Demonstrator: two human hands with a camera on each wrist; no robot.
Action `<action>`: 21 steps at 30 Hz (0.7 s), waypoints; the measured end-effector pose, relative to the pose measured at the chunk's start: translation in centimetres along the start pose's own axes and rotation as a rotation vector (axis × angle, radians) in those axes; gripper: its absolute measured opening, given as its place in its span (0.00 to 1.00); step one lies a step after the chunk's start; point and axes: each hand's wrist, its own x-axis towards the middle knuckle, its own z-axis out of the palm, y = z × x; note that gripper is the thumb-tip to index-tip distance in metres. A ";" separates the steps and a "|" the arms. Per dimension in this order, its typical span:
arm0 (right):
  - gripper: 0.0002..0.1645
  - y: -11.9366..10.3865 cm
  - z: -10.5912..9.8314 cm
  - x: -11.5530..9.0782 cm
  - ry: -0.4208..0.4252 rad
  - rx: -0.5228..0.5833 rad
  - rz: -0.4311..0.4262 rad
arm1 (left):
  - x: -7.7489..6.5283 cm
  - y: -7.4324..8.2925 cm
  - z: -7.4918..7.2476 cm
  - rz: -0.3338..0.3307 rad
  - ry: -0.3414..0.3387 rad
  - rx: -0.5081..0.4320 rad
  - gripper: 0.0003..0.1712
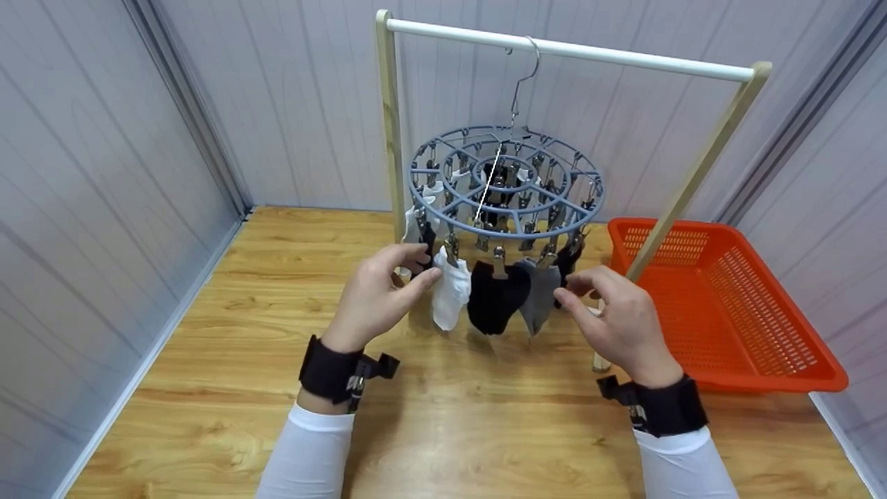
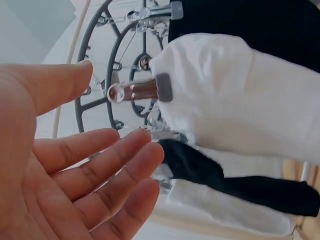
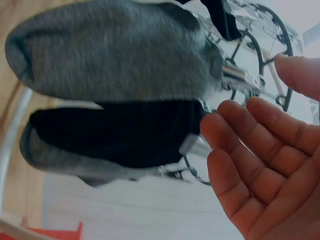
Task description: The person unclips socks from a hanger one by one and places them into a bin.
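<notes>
A round grey-blue clip hanger (image 1: pixel 513 235) hangs by its metal hook, with socks clipped around it. At the front are a white sock (image 1: pixel 450 294), a black sock (image 1: pixel 493 305) and a grey sock (image 1: pixel 542 296). My left hand (image 1: pixel 374 298) is beside the white sock, thumb and fingers spread apart and holding nothing. In the left wrist view, a metal clip (image 2: pixel 140 91) grips that sock's edge. On the other side, my right hand (image 1: pixel 617 322) is near the grey sock with loosely bent fingers and an empty palm. Farther socks are partly hidden behind the front ones.
A stand with a white rail (image 1: pixel 624 59) and wooden posts bears the hanger. To the right, an orange plastic basket (image 1: pixel 776 298) sits behind and beside the right post (image 1: pixel 700 173). Pale panelled walls (image 1: pixel 312 104) enclose the wooden tabletop (image 1: pixel 471 430).
</notes>
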 end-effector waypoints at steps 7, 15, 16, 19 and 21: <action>0.11 -0.4 1.6 0.0 -0.104 0.094 0.041 | 0.0 0.5 1.0 -0.002 -0.029 -0.096 0.21; 0.10 -0.3 3.1 -0.1 -0.136 0.177 0.039 | 0.2 1.1 2.1 -0.020 -0.064 -0.160 0.19; 0.11 -0.4 3.3 -0.2 -0.140 0.180 0.036 | 0.2 1.1 2.2 -0.020 -0.070 -0.168 0.19; 0.11 -0.5 3.9 -0.3 -0.163 0.187 0.038 | 0.2 1.1 2.5 -0.022 -0.082 -0.176 0.20; 0.12 -0.5 4.4 -0.4 -0.181 0.199 0.058 | 0.1 1.0 2.7 -0.024 -0.087 -0.181 0.20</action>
